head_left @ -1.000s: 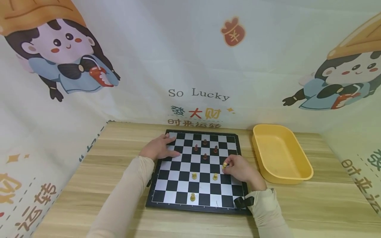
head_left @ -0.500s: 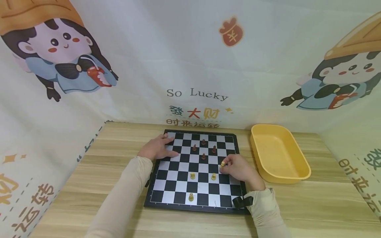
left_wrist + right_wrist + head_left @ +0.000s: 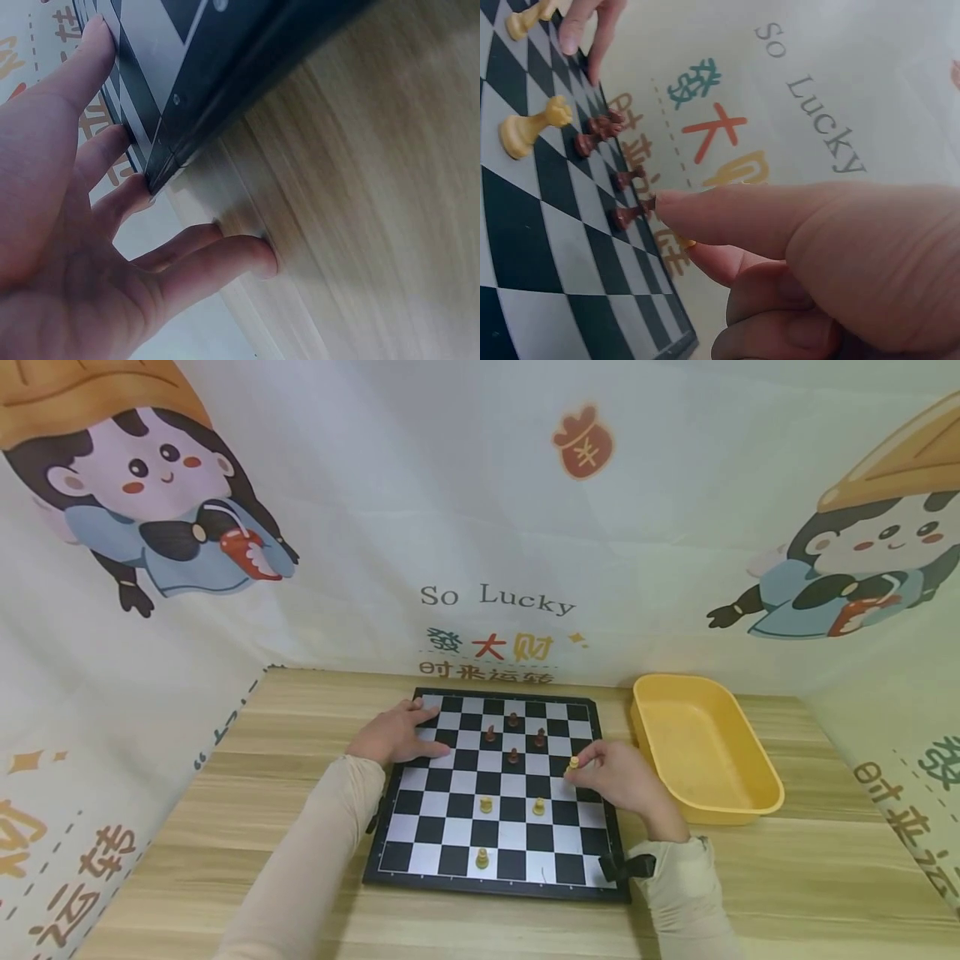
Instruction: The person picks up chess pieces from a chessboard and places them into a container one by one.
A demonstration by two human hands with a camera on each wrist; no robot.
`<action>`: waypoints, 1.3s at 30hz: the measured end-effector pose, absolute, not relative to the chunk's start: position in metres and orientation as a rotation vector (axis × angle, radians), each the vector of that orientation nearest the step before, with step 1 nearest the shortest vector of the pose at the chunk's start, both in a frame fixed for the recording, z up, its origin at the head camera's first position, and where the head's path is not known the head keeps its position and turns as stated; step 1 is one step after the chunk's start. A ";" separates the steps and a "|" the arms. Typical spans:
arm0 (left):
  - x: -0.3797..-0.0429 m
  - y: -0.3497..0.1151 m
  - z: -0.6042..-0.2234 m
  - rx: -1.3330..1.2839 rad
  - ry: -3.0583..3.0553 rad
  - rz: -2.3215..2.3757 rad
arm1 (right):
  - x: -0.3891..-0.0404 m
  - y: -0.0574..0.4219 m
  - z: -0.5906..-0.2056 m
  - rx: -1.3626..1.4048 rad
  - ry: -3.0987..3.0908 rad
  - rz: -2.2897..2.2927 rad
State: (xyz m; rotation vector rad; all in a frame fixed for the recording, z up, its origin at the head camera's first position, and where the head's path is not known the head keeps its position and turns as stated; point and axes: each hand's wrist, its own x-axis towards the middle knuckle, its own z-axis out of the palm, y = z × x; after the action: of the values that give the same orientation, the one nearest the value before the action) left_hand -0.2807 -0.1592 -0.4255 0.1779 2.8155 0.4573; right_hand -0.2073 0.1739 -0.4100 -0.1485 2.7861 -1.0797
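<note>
A black-and-white chessboard lies on the wooden table. Over its right side my right hand pinches a yellow chess piece between thumb and forefinger. In the right wrist view the thumb hides nearly all of that piece. My left hand rests at the board's left edge. Its thumb lies on the squares, while some fingers reach down to the tabletop. Three yellow pieces stand on the near half, including one near the right hand. Several dark red pieces, one of them a red chess piece, stand farther back.
A yellow plastic tub stands to the right of the board, close to my right forearm. Bare wooden tabletop lies left of the board. A printed white cloth hangs behind and at both sides.
My right hand, still pinching the yellow chess piece, has moved a little right and away from the near yellow pieces. My left hand and the standing pieces stay where they were.
</note>
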 end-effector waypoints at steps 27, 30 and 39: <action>-0.281 -0.159 -0.428 0.197 2.828 0.445 | -0.203 0.203 -0.385 0.037 2.839 -1.140; -0.280 -0.160 -0.427 0.190 2.823 0.456 | -0.202 0.208 -0.382 0.014 2.872 -1.123; -0.281 -0.160 -0.426 0.213 2.819 0.457 | -0.203 0.221 -0.377 0.020 2.930 -1.081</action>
State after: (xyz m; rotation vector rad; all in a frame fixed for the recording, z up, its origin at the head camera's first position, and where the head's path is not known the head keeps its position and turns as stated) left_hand -0.2806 -0.1604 -0.4265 0.2125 2.8191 0.4572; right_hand -0.2028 0.2213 -0.3767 0.0195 2.9302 -1.0807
